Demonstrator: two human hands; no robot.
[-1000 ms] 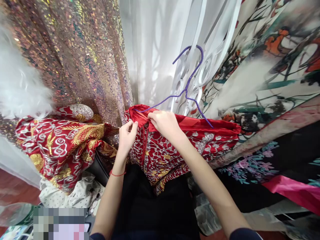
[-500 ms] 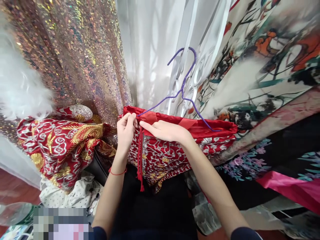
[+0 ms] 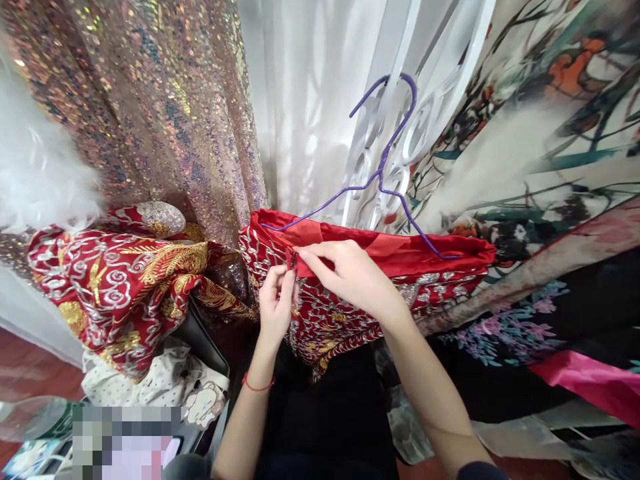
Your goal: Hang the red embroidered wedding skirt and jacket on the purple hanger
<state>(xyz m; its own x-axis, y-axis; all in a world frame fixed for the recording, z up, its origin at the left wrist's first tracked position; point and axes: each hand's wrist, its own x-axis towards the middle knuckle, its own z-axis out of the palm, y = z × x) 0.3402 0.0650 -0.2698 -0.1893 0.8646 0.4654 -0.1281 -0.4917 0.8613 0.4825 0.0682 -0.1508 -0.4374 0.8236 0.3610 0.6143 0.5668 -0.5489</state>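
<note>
Well to the left of the left fingers, a red-and-gold bundle (image 3: 115, 293) lies in slack folds, below a sequin drape (image 3: 165, 113). It is out of reach of either hand.

The left hand (image 3: 276, 300) is pinched almost closed, thumb against curled fingers, with a small dark-red tie (image 3: 291, 259) caught at the tips. The tie looks thin and limp; it should weigh next to nothing and slip easily, so a pinch near its base seems best.

The red garment (image 3: 345, 327) spreads behind and beneath both hands, its mouth just above the fingertips. The satin lining (image 3: 375, 253) looks soft and slick, likely to slide under a light touch; the patterned outside seems stiffer and rougher, giving better grip but with trim that could snag. I would take hold at the doubled top edge, beside the tie.

The right hand (image 3: 347, 270) has thumb and forefinger together at the tips on the tie's upper end, a narrow gap behind them.

Above the right fingers, the purple hanger (image 3: 383, 177) looks thin and light, with its arms reaching down into the garment's mouth.
</note>
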